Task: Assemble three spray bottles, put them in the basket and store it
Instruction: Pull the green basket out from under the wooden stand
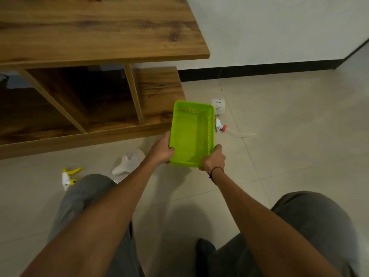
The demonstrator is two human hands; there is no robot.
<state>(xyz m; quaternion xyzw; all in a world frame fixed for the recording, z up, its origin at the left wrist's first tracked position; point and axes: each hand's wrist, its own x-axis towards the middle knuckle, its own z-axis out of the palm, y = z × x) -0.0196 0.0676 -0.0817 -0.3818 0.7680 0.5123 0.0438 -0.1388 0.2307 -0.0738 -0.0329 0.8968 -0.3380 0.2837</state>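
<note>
The low brown wood-grain shelf unit (99,100) stands open-fronted, probably where the basket will be stored. Both hands hold the empty lime-green perforated plastic basket (191,134) above the pale tiled floor (279,146), left hand (162,149) and right hand (213,157) each closing its grip on a near corner, likely to keep it level. Unassembled parts lie scattered: a white plastic bottle (127,163), a yellow-and-white trigger sprayer (68,176), a red-collared white trigger sprayer (221,125).
</note>
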